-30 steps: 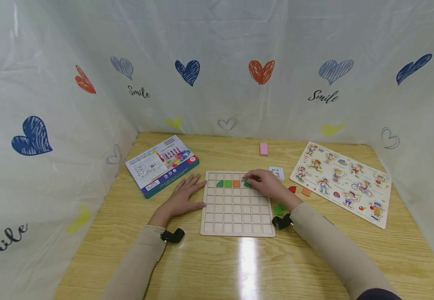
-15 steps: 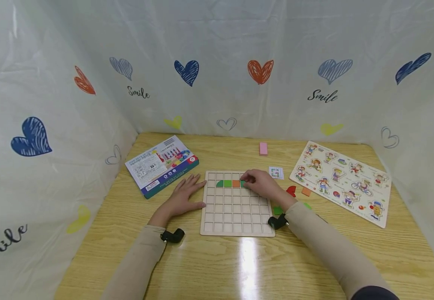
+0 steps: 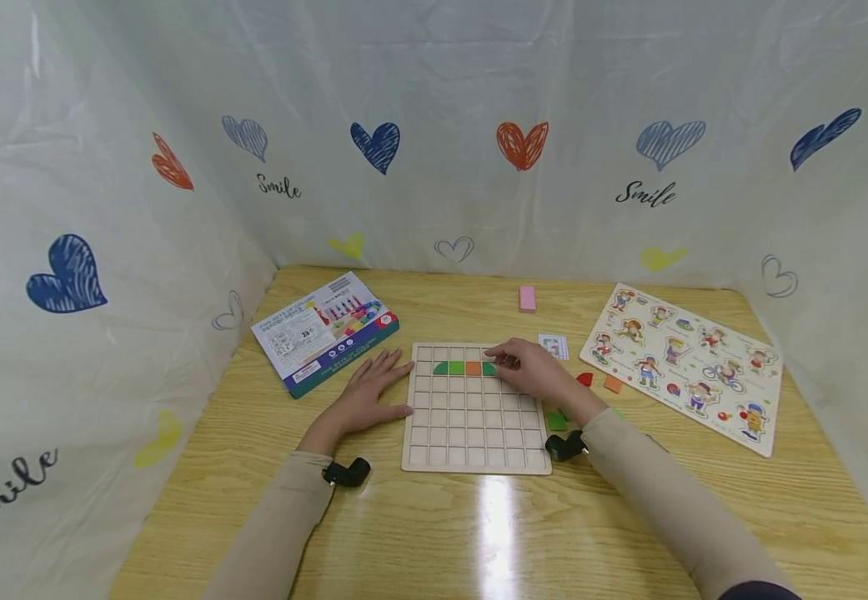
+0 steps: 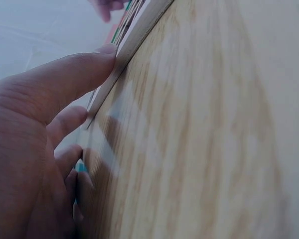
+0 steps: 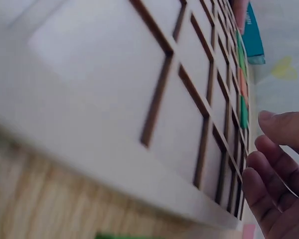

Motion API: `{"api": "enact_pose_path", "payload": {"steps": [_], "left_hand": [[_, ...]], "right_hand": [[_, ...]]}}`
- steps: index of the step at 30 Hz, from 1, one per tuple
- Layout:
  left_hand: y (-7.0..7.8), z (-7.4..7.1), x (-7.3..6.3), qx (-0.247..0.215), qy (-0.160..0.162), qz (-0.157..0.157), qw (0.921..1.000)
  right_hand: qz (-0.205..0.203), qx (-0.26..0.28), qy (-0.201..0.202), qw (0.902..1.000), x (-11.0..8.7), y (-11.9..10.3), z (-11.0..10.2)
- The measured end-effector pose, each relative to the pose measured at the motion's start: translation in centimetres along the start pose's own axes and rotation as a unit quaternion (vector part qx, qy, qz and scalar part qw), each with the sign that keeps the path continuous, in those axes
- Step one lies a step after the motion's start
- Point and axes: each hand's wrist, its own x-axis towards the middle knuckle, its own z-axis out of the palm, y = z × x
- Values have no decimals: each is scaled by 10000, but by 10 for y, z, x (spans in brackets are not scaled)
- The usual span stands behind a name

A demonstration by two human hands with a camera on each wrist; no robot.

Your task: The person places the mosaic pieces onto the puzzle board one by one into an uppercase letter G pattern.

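Observation:
A wooden grid board (image 3: 449, 432) lies on the table. In its second row sit a dark green rounded piece (image 3: 442, 367), a light green square (image 3: 457, 367), an orange square (image 3: 474, 367) and a second dark green piece (image 3: 488, 368), partly covered by my right hand. My left hand (image 3: 366, 396) is spread on the table, thumb and a fingertip against the board's left edge. My right hand (image 3: 529, 367) hovers over the upper right cells; in the right wrist view its thumb (image 5: 284, 128) and bent fingers stand apart with nothing between them.
Red piece (image 3: 584, 379), orange square (image 3: 613, 383) and green pieces (image 3: 557, 421) lie right of the board. A pattern card (image 3: 554, 347), pink block (image 3: 527, 299) and picture puzzle (image 3: 684, 367) are farther out. A flat box (image 3: 324, 332) lies left.
My right hand has moved left with the dark green piece, then drawn back slightly right and let go of it beside the orange square. My left hand has stayed put.

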Motion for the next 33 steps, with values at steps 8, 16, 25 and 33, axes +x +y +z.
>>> {"api": "enact_pose_path", "payload": {"steps": [8,16,25,33], "left_hand": [[0,0,0,17,39,18,10000],[0,1,0,20,48,74,10000],[-1,1,-1,-58,93,127,9999],[0,1,-1,-25,85,155,9998]], "right_hand": [[-2,-38,196,9998,-26,8,-21],[213,-45,10,9998,-68,27,-35],[197,-374,-17,9991,-101,43,-44],[9,-588,-133,9982,-109,47,-44]]}}
